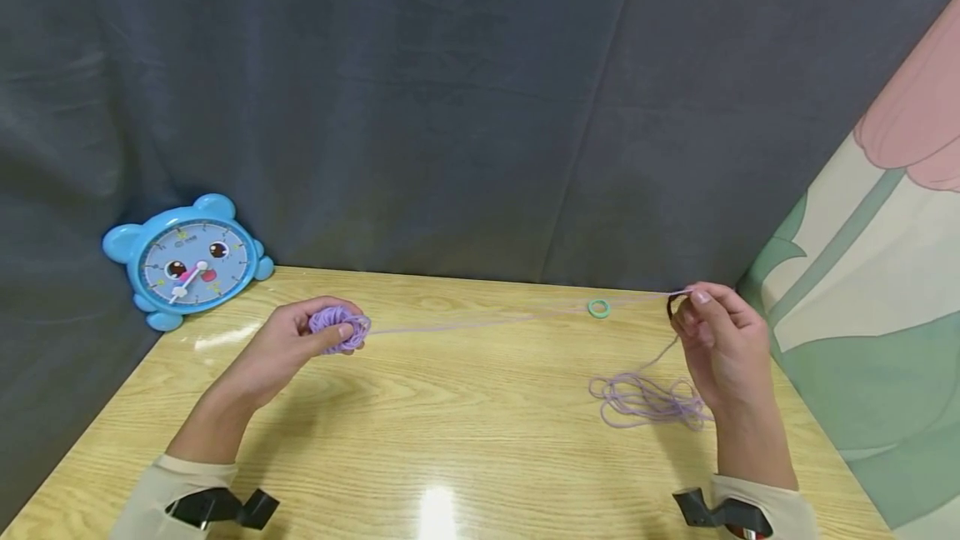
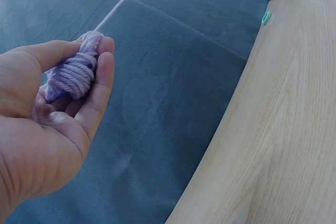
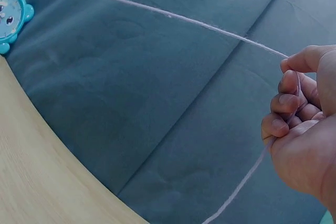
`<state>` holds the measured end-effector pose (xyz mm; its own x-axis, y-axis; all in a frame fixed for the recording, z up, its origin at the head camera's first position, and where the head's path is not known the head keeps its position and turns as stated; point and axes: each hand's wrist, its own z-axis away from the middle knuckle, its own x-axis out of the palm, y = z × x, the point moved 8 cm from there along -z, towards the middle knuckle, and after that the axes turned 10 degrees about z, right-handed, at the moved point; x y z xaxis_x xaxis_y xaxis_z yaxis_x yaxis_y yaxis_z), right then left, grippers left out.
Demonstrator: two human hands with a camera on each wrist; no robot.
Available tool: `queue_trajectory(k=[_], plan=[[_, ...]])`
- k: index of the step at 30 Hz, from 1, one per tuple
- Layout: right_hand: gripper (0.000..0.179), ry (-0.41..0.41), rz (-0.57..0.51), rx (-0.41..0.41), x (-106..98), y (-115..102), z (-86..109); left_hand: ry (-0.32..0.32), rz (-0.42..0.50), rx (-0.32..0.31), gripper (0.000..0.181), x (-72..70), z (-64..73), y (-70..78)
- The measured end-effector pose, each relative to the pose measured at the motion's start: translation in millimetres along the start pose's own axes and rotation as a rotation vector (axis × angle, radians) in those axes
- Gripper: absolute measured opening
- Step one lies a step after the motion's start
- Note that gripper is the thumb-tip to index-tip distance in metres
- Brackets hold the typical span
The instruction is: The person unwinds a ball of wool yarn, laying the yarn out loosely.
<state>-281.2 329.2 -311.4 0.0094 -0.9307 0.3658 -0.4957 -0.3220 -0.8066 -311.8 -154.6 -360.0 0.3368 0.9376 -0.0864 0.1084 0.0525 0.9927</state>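
Left hand point(image 1: 288, 348) grips yarn ball point(image 1: 336, 328) in curled fingers toward back-left corner of table point(image 1: 450, 407), strand point(image 3: 169, 13) best held lightly taut, right hand point(image 1: 727, 352) pinching it thumb-to-finger, loose yarn point(image 1: 652, 407) near right edge ideally feeding snag-free.

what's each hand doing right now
Left hand: holding the wound purple yarn.
Right hand: pinching the yarn strand between thumb and finger.

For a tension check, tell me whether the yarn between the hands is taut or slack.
Taut: in the right wrist view, the yarn runs nearly straight from the ball in the left hand to the right hand.
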Motion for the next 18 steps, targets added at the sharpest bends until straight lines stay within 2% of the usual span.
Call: queue_trajectory(k=[4,14,18], plan=[[0.034,-0.075,-0.117,-0.019,-3.0,-2.3,1.4,-0.001,0.004,0.005,0.034,0.0,0.2,-0.2],[0.033,-0.033,-0.171,-0.035,-16.5,-10.1,2.4,-0.001,-0.018,0.017,0.033,-0.8,2.1,3.4],[0.031,-0.01,-0.126,-0.029,-21.2,-11.4,2.0,0.008,-0.025,0.012,0.033,-1.6,2.2,3.4]])
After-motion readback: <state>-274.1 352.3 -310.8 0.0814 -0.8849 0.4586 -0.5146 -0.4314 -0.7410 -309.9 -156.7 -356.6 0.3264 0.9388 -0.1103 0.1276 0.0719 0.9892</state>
